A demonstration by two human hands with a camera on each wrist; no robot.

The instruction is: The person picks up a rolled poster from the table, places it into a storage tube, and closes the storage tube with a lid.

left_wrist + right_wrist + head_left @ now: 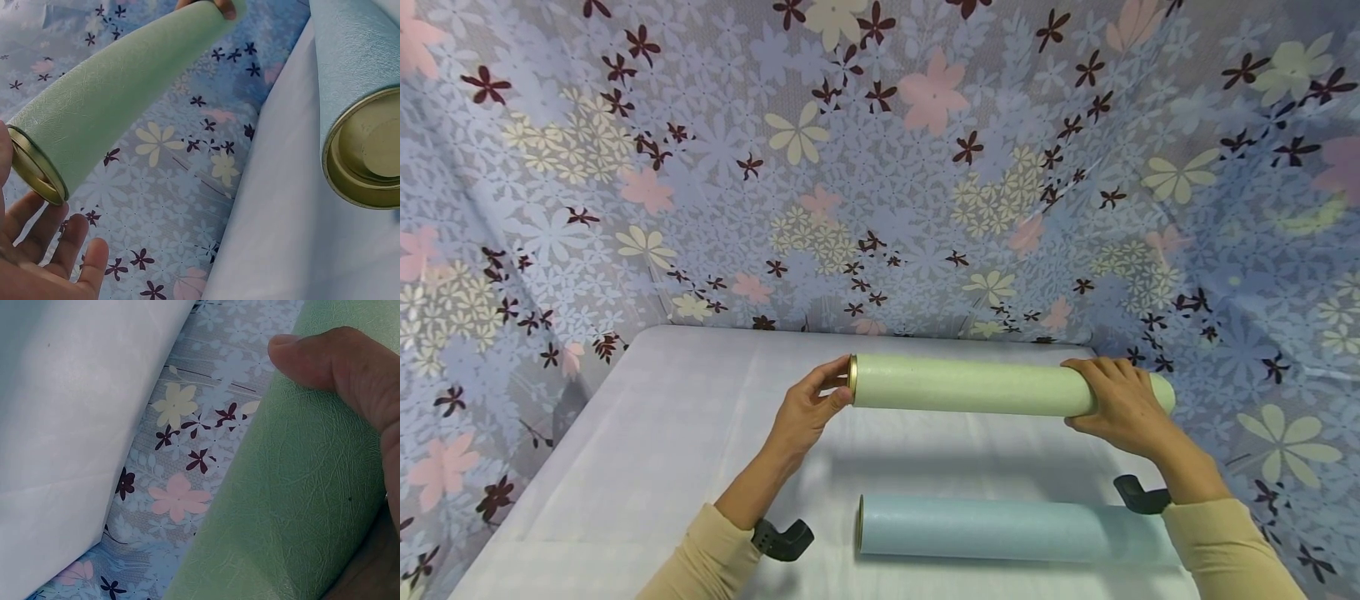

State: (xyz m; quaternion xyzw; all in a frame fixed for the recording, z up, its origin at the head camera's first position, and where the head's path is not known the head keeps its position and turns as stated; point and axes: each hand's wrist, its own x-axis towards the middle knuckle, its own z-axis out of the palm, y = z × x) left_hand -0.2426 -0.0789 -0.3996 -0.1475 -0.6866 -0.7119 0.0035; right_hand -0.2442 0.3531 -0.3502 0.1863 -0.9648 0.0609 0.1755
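Observation:
A pale green cardboard tube (970, 385) with a gold metal end rim is held up level above the table. My right hand (1116, 404) grips it near its right end, thumb along one side of the textured surface (281, 481). At the gold-rimmed end, my left hand (808, 412) has its thumb and fingers about the rim; in the left wrist view the fingertips (59, 209) touch the rim from below, other fingers spread. A light blue tube (1000, 529) lies on the table nearer to me, its recessed gold end (375, 150) facing left.
The table (662, 433) has a white cover. Behind it and at both sides hangs a flowered cloth (880, 167). Each wrist carries a black camera mount (782, 540).

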